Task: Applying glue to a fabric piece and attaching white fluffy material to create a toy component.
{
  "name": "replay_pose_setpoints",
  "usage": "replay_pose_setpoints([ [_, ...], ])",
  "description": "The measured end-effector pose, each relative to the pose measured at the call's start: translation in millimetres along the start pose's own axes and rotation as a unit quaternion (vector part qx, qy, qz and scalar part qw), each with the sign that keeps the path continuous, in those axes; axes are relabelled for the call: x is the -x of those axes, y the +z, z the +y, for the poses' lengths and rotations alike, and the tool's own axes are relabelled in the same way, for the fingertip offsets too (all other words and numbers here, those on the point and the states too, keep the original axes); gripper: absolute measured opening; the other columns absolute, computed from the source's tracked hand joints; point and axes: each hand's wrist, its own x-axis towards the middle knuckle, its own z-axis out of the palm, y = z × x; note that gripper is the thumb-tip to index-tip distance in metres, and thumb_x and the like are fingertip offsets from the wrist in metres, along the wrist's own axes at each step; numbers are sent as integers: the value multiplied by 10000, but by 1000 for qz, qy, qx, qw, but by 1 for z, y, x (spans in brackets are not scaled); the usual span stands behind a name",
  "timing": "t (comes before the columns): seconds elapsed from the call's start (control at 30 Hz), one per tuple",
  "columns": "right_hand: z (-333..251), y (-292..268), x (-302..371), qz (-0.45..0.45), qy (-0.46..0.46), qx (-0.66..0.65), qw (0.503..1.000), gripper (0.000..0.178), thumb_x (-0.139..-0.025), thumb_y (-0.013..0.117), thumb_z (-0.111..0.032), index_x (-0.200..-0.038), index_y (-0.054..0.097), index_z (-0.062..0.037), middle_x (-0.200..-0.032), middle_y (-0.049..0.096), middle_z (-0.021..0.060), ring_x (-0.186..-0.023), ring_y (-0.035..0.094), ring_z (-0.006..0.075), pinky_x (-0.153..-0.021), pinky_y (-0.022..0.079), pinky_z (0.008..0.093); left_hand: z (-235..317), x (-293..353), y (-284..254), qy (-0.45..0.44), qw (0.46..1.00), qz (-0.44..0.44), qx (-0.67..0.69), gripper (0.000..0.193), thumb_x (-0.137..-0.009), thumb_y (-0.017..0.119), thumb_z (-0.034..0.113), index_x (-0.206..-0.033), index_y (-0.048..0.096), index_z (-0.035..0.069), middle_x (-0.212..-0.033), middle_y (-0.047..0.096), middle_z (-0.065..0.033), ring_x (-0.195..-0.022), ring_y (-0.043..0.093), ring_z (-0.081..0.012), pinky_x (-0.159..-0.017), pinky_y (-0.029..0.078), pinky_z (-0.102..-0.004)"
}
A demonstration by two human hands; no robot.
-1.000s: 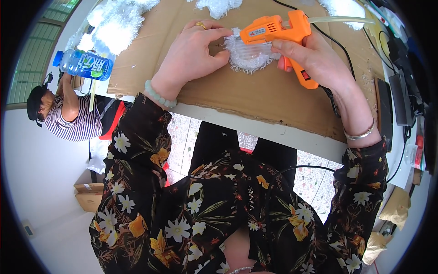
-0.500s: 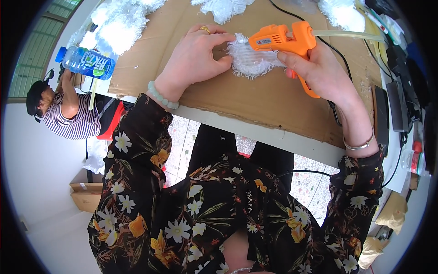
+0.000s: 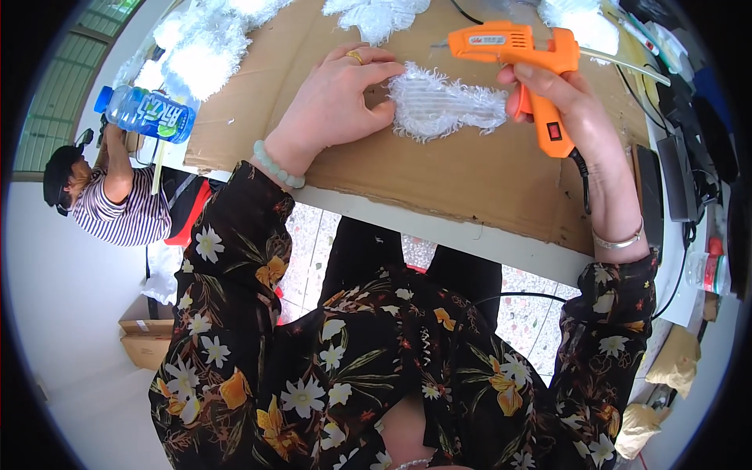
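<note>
Orange hot-glue gun (image 3: 509, 48) over cardboard sheet (image 3: 345, 168), right hand (image 3: 581, 103) wrapped round handle (image 3: 554, 129) | white fringed fabric piece (image 3: 446, 103) lying on sheet; left hand (image 3: 333, 98) parted thumb-to-forefinger, both at its edge | advisable: steady that edge, nozzle (image 3: 440, 45) clear of fingers.

Worn are a black floral blouse (image 3: 313, 360), beaded bracelet (image 3: 272, 168) and seemingly silver bangle (image 3: 620, 244).

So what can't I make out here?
In the head view:
Right hand: some fingers, hidden behind the handle of the orange glue gun.
Fluffy white piece: underside, against the cardboard.
Glue on the nozzle tip: too small to tell.
</note>
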Motion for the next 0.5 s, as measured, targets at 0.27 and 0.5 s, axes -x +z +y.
replay_pose_setpoints([
  [0.27, 7, 7, 0, 62, 11, -142, 988, 354, -925, 526, -328, -1072, 599, -14, -856, 649, 70, -777, 620, 140, -690, 499, 266, 9, 0, -5, 43, 997, 5, -63, 328, -710, 614, 158, -1031, 677, 132, -1162, 613, -52, -1181, 491, -326, -989, 389, -457],
  [0.5, 19, 17, -2, 98, 19, -232, 968, 332, -946, 506, -284, -1042, 562, 29, -899, 636, 144, -809, 644, 219, -749, 572, 351, 17, -10, -6, 39, 998, -1, -54, 420, -709, 611, 137, -1128, 614, 120, -1192, 598, -62, -1219, 465, -329, -1007, 374, -463],
])
